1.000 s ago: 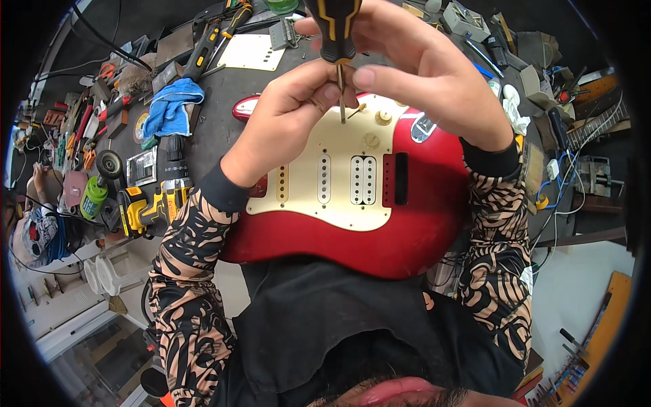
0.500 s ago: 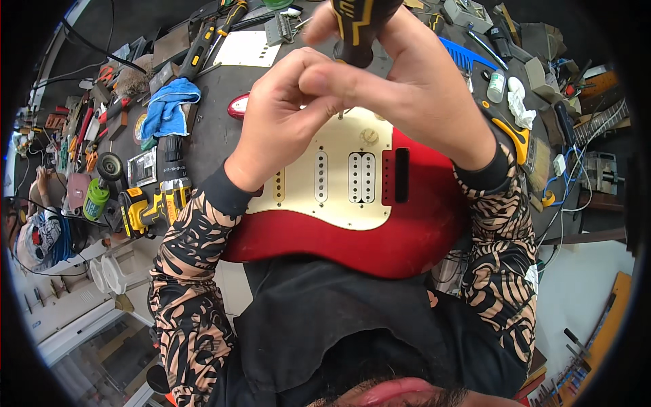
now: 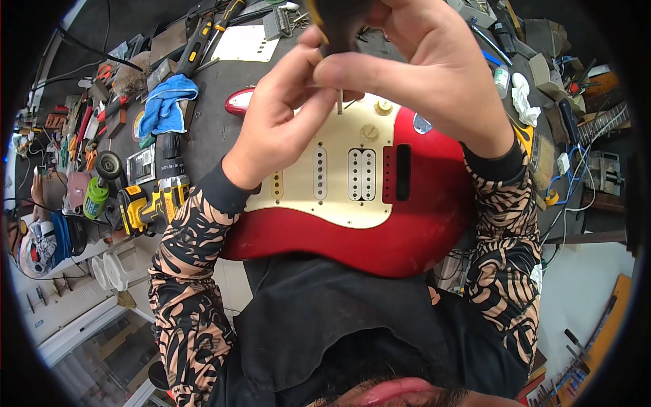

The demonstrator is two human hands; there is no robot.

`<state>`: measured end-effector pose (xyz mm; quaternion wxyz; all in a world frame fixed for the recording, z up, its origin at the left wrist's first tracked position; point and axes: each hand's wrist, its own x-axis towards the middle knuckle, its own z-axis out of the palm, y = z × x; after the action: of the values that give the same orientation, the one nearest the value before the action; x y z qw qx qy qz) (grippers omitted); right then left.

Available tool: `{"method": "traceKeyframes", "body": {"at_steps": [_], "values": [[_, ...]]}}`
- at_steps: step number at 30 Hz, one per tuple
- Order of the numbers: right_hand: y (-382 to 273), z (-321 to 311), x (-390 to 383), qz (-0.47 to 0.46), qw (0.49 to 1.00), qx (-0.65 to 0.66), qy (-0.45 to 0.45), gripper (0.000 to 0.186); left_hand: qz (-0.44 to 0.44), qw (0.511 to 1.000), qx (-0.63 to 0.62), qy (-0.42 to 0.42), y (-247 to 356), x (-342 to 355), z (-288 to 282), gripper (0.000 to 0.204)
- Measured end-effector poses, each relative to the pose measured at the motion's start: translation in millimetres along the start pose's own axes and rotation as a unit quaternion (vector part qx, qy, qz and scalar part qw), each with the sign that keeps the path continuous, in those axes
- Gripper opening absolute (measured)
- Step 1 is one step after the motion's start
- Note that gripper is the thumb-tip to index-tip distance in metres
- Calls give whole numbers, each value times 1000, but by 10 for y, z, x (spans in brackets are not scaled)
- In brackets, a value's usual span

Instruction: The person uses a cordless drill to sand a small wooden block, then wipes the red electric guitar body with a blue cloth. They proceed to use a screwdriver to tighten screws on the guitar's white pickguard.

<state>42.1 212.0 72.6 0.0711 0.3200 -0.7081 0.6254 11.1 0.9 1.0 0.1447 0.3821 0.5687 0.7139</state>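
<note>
A red electric guitar body (image 3: 434,237) with a cream pickguard (image 3: 339,211) lies flat on the bench before me. My right hand (image 3: 434,81) is closed on a black and yellow screwdriver (image 3: 341,27), its handle partly cut off by the top edge. The thin shaft points down at the pickguard's upper part, next to the cream knobs (image 3: 369,132). Against the lower end of the screwdriver, my left hand (image 3: 278,119) is closed, thumb and fingers curled by the shaft. Whether a screw sits at the tip is too small to tell.
A yellow and black cordless drill (image 3: 163,203) and a blue cloth (image 3: 169,105) lie on the left. At the back is a white plate (image 3: 245,45). A brush (image 3: 541,163), white tissue (image 3: 523,102) and small bottle (image 3: 501,80) lie right. Tools crowd the far left.
The screwdriver has shifted slightly left, and its shaft now shows below my hands. My right hand has moved a little right, uncovering a second knob and the output jack plate.
</note>
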Motion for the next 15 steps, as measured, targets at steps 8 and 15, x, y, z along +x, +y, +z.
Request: {"method": "traceKeyframes", "body": {"at_steps": [8, 15], "values": [[86, 52, -62, 14, 1000, -9, 1, 63, 15, 993, 119, -2, -23, 28, -53, 37], [-216, 37, -20, 85, 988, 126, -28, 51, 35, 994, 103, -12, -87, 23, -103, 30]]}}
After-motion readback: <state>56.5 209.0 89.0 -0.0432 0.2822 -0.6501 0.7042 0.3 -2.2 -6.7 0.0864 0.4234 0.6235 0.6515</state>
